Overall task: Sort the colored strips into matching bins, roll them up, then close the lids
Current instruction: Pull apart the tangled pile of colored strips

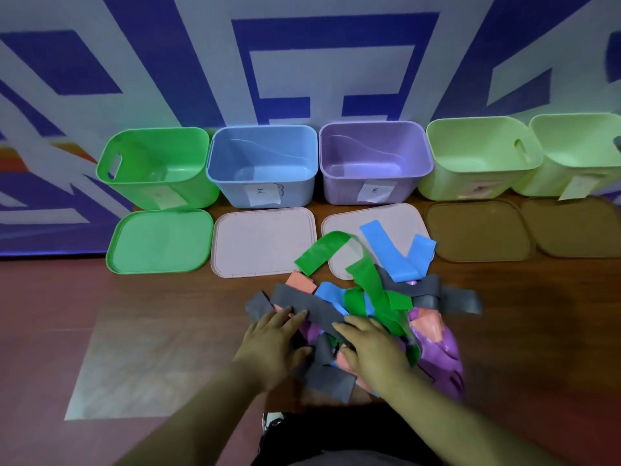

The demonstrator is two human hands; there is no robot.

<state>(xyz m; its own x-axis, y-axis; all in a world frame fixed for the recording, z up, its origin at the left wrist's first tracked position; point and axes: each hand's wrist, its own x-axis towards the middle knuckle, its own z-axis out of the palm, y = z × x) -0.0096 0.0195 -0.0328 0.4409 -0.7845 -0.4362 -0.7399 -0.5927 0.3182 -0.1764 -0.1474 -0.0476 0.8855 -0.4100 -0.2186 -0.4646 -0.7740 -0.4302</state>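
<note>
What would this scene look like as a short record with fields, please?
bins: green bin, blue bin, purple bin, two pale green bins; all open, no strips visible inside
lids: green lid, two pink lids, two brown lids, flat in front of the bins
strips: mixed pile of green, blue, grey, orange and purple; some lie across the right pink lid
hands: left hand on a grey strip, right hand on the pile, fingers straight
progress: nothing sorted yet

left grip (270, 344), right grip (373, 351), forearms (208, 398): bare | lap clothing (336, 442): dark | shoe (273, 423): white, black, pink
</note>
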